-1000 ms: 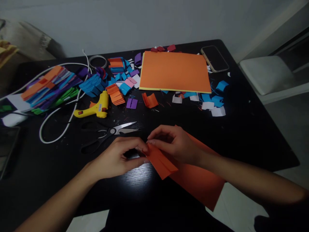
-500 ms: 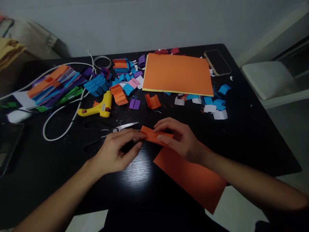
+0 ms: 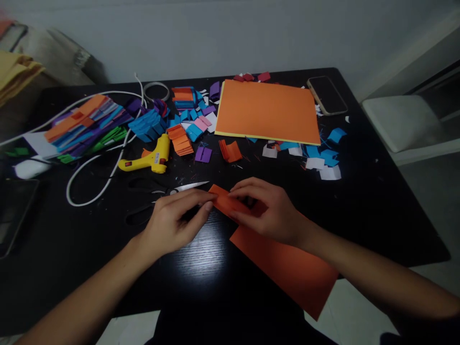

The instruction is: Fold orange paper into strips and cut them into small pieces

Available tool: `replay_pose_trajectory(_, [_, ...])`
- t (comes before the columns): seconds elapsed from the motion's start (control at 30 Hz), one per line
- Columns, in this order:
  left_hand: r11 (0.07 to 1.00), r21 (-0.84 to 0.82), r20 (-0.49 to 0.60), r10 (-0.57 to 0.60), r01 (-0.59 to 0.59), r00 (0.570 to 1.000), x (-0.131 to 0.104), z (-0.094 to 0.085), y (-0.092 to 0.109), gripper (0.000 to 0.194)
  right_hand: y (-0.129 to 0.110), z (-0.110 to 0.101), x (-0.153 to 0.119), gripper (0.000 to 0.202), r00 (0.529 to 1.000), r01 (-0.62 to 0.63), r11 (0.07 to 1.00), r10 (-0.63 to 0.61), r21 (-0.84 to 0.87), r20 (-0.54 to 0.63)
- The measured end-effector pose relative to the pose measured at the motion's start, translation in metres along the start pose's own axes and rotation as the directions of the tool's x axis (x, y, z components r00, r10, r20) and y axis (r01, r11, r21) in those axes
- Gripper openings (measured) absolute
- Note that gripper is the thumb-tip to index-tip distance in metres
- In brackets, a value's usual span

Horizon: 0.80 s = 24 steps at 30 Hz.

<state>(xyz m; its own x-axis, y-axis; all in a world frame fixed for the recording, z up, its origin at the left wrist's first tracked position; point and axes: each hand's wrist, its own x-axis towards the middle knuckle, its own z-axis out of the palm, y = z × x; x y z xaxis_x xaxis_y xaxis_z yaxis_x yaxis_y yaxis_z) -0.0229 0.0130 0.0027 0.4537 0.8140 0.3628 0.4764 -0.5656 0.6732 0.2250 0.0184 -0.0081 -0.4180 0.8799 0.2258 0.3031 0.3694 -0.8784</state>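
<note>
Between my hands lies a small folded strip of orange paper (image 3: 223,200), just above the table. My left hand (image 3: 176,218) pinches its left end between thumb and fingertips. My right hand (image 3: 269,208) grips the strip from the other side, thumb at the near edge and fingers at the far edge, hiding its right end. Under my right hand and forearm a larger orange sheet (image 3: 287,268) rests on the table, partly covered. Scissors (image 3: 174,191) with black handles lie behind my left hand, blades pointing right.
A yellow glue gun (image 3: 154,158) and a looped white cable (image 3: 68,191) are at the left. Folded paper bundles (image 3: 89,124) lie farther back. An orange stack of sheets (image 3: 268,112), a phone (image 3: 327,95) and paper scraps (image 3: 319,160) occupy the back right of the black table (image 3: 377,215).
My left thumb has closed onto the strip's left end. The strip has turned slightly, its right end now nearer me. The whole view has shifted a little.
</note>
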Motion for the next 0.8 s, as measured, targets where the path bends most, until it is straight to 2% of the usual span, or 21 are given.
replay_pose_trajectory(0.1, [1.0, 0.011, -0.013, -0.014, 0.014, 1.0, -0.0014, 0.0005, -0.0008, 0.018, 0.0, 0.0009, -0.0011, 0.02, 1.0, -0.001, 1.0, 0.001, -0.03, -0.008])
replay_pose_trajectory(0.33, [0.997, 0.039, -0.037, -0.059, 0.06, 0.998, -0.0034, 0.0036, -0.0043, 0.019, 0.0, -0.0003, -0.0014, 0.022, 1.0, 0.01, 0.994, -0.011, -0.113, -0.01])
replay_pose_trajectory(0.57, [0.999, 0.034, -0.025, -0.032, 0.033, 0.999, -0.0026, 0.0042, -0.0028, 0.019, 0.002, 0.0019, -0.0013, 0.021, 0.998, 0.058, 0.99, -0.061, -0.126, -0.021])
replay_pose_trajectory(0.8, [0.995, 0.06, -0.024, -0.083, 0.084, 0.996, -0.0025, 0.0043, -0.0003, 0.015, -0.0013, 0.0028, -0.0017, 0.02, 1.0, -0.012, 0.996, 0.01, -0.087, -0.017])
